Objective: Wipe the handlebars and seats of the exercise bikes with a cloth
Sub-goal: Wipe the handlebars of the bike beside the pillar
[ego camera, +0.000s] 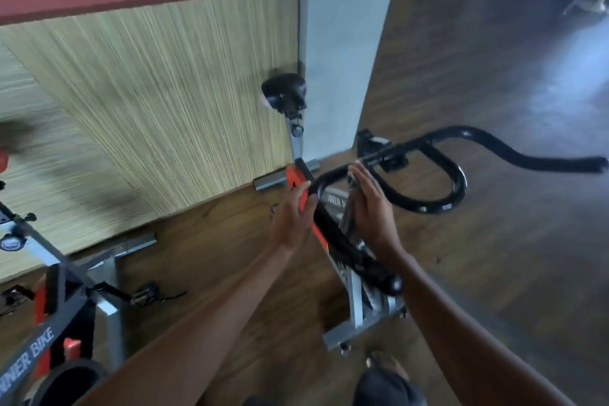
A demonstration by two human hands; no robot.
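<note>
A person stood over an exercise bike (pixel 349 277) on the wooden floor (pixel 478 241), both hands at the near arm of its black handlebars (pixel 333 237). The left hand (pixel 291 219) lay beside the bar with fingers open and loosely curved, touching it. The right hand (pixel 372 208), fingers extended, pressed a dark cloth (pixel 350 212) between palm and bar. The bike's black seat (pixel 284 91) stood farther off by the panelled wall (pixel 158 92); a second bike (pixel 49 323) stood at left.

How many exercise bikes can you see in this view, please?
2. One bike stands directly ahead, both hands at its handlebar; its seat is near the wall. A second bike is at the lower left, partly cropped. More may sit outside the frame.
</note>
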